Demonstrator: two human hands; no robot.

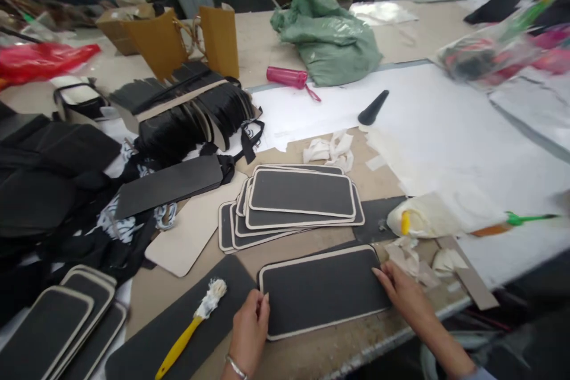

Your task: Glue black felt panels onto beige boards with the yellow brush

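A dark rectangular panel with a pale border [325,294] lies before me near the table's front edge. My left hand [250,323], with a bracelet at the wrist, pinches its left end. At its right end my right hand [403,288] grips the edge between thumb and fingers. Left of the panel, a brush with a yellow handle [180,344] and white-coated bristles rests on a plain dark panel [146,332]. Just beyond sits a loose stack of similar bordered panels [300,191].
More bordered panels [48,326] are piled at lower left. Bundled black pieces [191,113] stand behind them. A whitish bag with a yellow tip [427,217] and paper scraps [412,258] lie at right. Farther back are a green plastic bag [329,35], a pink bottle [286,76] and a black cone [374,108].
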